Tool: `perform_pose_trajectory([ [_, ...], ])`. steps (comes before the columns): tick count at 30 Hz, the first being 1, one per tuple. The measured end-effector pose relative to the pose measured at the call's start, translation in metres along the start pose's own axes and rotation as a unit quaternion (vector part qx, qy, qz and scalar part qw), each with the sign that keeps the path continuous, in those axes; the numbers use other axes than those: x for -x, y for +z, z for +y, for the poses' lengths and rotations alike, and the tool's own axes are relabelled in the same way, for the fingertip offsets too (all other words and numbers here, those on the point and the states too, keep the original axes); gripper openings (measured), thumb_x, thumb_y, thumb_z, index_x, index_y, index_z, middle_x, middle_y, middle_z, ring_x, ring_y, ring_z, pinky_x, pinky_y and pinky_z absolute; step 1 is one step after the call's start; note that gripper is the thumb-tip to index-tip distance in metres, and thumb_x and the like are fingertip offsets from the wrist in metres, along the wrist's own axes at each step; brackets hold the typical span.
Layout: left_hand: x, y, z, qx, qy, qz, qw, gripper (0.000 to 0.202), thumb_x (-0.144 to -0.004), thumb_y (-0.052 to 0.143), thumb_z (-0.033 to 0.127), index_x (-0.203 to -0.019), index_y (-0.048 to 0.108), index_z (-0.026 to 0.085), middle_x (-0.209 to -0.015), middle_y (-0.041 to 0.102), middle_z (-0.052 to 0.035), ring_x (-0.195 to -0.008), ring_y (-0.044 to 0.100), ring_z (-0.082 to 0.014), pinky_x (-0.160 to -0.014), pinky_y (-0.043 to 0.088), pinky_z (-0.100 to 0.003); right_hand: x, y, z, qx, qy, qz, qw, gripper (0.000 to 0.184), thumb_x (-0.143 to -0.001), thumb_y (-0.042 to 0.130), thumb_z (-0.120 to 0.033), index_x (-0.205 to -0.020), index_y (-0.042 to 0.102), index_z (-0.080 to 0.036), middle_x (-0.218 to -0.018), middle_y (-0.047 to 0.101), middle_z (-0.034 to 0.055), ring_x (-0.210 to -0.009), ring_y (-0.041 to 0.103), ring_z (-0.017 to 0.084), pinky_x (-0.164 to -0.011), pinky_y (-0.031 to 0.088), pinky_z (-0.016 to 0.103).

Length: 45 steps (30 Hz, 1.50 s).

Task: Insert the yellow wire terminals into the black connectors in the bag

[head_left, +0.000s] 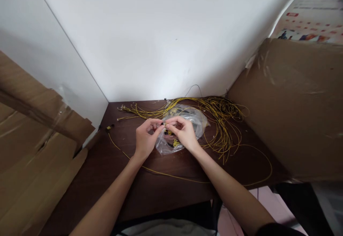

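My left hand and my right hand meet over the middle of a dark brown table, fingertips pinched together on a small yellow and black connector on a yellow wire. Just below and behind the hands lies a clear plastic bag with small yellow and black parts inside. A long yellow wire runs across the table under my forearms. A tangled bundle of yellow wires lies at the back of the table, spreading right.
Cardboard sheets stand on both sides: one at the left, one at the right. A white wall closes the back. A small black and yellow connector lies at the table's left edge.
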<state>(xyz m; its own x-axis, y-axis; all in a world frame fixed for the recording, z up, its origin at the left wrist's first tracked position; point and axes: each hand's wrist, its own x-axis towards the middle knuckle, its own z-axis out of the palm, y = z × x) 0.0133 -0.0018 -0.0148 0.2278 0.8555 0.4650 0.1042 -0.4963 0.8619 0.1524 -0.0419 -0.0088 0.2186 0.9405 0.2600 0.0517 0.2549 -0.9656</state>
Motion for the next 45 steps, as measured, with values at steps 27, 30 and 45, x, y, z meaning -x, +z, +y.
perform_pose_trajectory([
  [27,0.000,-0.001,0.000,-0.015,0.003,-0.049,0.999,0.016,-0.072,0.063,0.026,-0.084,0.065,0.016,-0.062,0.052,0.0009,-0.056,0.044,-0.0096,-0.054,0.038,-0.021,0.006,-0.006,-0.020,0.277,-0.162,-0.031,0.947,0.008,-0.079,0.050,-0.016,-0.075,0.056,-0.017,-0.072,0.052,0.0012,-0.069,0.049,0.013,-0.062,0.039,0.023],
  [30,0.000,-0.001,-0.001,-0.022,0.004,-0.055,0.998,0.016,-0.071,0.063,0.026,-0.083,0.066,0.017,-0.059,0.050,0.0017,-0.054,0.042,-0.0095,-0.052,0.036,-0.020,0.006,-0.006,-0.020,0.279,-0.169,-0.027,0.945,0.008,-0.078,0.049,-0.015,-0.075,0.055,-0.017,-0.073,0.051,0.0014,-0.068,0.048,0.013,-0.063,0.038,0.024],
  [45,-0.002,-0.001,-0.004,0.044,0.017,-0.049,0.998,0.011,-0.070,0.065,0.020,-0.080,0.067,0.016,-0.079,0.063,-0.0034,-0.063,0.049,-0.0099,-0.059,0.040,-0.023,0.004,-0.006,-0.016,0.209,-0.152,-0.034,0.966,0.010,-0.082,0.051,-0.021,-0.082,0.061,-0.017,-0.076,0.054,0.0025,-0.069,0.052,0.013,-0.063,0.043,0.025],
])
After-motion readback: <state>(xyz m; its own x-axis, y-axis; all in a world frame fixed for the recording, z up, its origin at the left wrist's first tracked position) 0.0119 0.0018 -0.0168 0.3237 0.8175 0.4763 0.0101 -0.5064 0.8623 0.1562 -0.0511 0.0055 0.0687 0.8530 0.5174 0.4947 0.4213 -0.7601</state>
